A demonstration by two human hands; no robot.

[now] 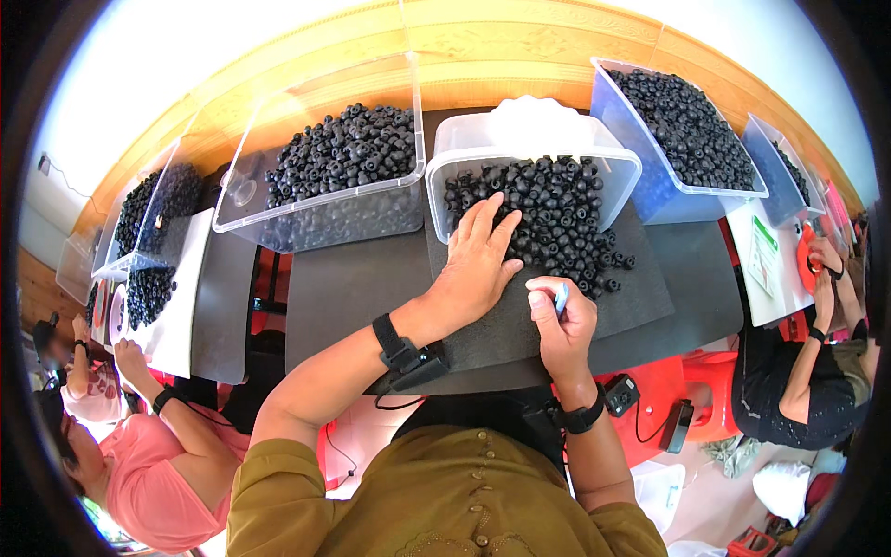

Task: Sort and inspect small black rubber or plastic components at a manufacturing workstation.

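My left hand [478, 263] lies flat, fingers spread, on the near edge of a heap of small black ring-shaped parts [557, 213] that spills from a clear tilted tub [483, 139] onto a dark foam mat [371, 278]. My right hand [560, 320] is closed around a thin light-blue stick-like tool [561, 297], held upright just below the heap. Both wrists wear black bands with small devices.
Clear bins of the same black parts stand at the back: one left of centre [325, 162], one far left [148, 213], a bluish one at right [677, 139]. A person in pink [158, 464] works at left, another in black [798, 371] at right. Red stool [668, 390] below.
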